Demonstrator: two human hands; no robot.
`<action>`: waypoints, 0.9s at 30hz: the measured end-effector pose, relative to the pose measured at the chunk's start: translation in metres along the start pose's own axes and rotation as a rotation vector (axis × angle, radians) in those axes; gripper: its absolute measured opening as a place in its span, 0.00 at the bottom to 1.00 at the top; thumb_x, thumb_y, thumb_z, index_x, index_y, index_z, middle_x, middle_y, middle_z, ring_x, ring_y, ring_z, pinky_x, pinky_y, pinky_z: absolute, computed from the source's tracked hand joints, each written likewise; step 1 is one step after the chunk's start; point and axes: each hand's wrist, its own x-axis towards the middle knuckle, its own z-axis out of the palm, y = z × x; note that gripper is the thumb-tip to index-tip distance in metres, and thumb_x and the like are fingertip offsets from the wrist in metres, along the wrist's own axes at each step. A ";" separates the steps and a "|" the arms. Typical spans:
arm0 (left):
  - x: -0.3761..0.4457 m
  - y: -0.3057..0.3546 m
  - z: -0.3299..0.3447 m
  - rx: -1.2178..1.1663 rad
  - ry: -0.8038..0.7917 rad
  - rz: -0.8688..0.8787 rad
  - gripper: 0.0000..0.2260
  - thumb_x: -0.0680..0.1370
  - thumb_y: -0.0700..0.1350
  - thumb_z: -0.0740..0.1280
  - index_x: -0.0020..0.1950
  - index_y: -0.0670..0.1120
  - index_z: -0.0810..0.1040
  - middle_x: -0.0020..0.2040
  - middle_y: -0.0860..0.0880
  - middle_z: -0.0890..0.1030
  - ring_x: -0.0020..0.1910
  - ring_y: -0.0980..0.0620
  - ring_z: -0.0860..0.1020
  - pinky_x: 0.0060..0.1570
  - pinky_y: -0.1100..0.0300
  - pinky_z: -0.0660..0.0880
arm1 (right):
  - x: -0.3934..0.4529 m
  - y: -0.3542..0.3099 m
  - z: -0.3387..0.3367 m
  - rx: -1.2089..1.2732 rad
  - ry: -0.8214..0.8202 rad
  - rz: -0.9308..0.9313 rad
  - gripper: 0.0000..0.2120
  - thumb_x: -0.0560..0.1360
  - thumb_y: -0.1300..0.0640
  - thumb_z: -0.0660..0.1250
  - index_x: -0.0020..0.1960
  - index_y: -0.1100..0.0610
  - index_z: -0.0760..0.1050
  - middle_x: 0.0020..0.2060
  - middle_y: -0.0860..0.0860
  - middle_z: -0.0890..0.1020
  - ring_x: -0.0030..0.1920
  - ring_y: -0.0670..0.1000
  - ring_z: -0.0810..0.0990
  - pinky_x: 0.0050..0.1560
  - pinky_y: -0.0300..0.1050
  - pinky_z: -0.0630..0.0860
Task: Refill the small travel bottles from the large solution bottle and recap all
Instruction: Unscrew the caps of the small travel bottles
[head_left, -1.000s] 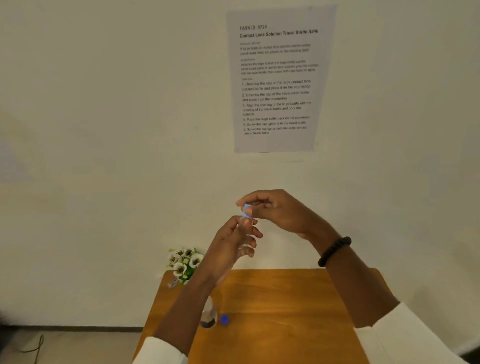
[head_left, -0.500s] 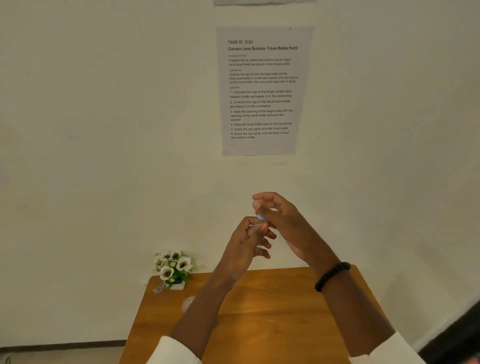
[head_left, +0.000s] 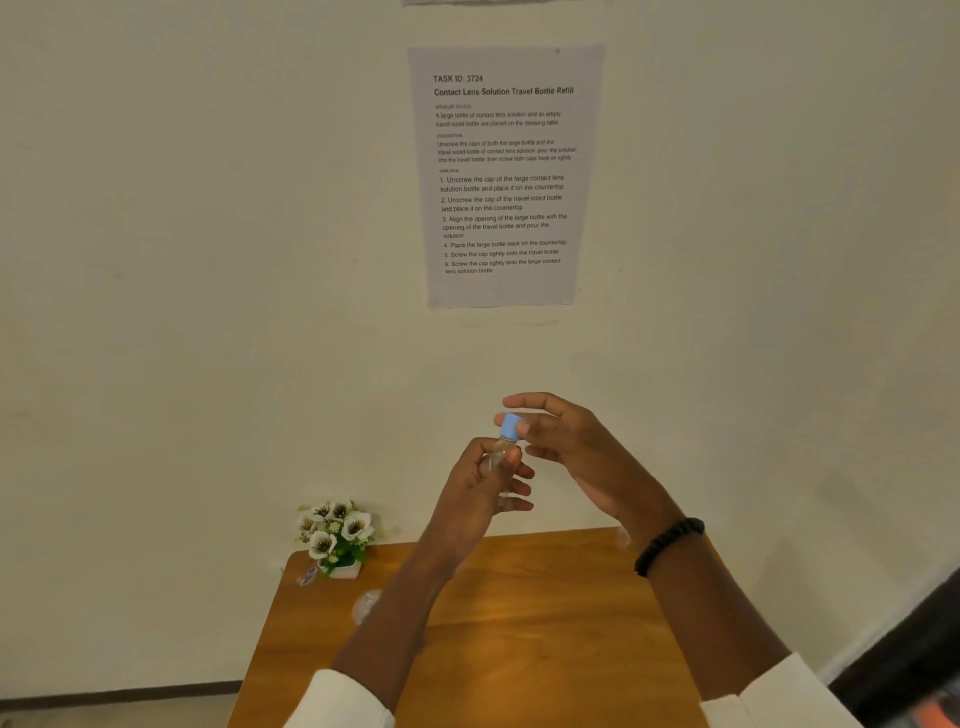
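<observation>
I hold a small clear travel bottle upright in front of the wall, well above the table. My left hand grips its body with fingers curled round it. A light blue cap sits on the bottle's neck. My right hand pinches that cap between thumb and fingertips, with the index finger stretched above it. A rounded clear object, possibly the large bottle, shows on the table beside my left forearm, mostly hidden.
A wooden table stands against the wall below my arms. A small pot of white flowers sits at its far left corner, with a small shiny item beside it. A printed task sheet hangs on the wall.
The view has tilted and shifted, so the blue cap lying on the table left the frame. My right hand has turned on the cap, and the cap shows more clearly on the bottle.
</observation>
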 end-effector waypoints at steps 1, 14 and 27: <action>0.000 -0.002 -0.001 0.000 -0.001 -0.001 0.17 0.79 0.54 0.63 0.62 0.44 0.72 0.51 0.42 0.81 0.47 0.46 0.82 0.52 0.45 0.81 | 0.000 0.002 0.000 -0.005 -0.037 0.005 0.14 0.80 0.49 0.64 0.65 0.48 0.75 0.58 0.41 0.82 0.60 0.46 0.80 0.61 0.41 0.75; 0.000 -0.037 -0.008 0.059 -0.019 -0.044 0.17 0.79 0.56 0.64 0.65 0.52 0.74 0.58 0.50 0.78 0.56 0.51 0.78 0.57 0.57 0.77 | 0.004 0.031 -0.007 0.163 0.231 0.012 0.16 0.78 0.53 0.69 0.64 0.52 0.76 0.56 0.50 0.83 0.57 0.50 0.81 0.52 0.39 0.79; -0.012 -0.172 0.011 0.381 0.198 -0.301 0.14 0.71 0.43 0.76 0.55 0.48 0.80 0.44 0.57 0.79 0.42 0.61 0.77 0.37 0.75 0.71 | -0.047 0.208 -0.001 -0.247 0.247 0.387 0.10 0.74 0.55 0.74 0.51 0.54 0.75 0.48 0.49 0.81 0.49 0.50 0.82 0.44 0.43 0.78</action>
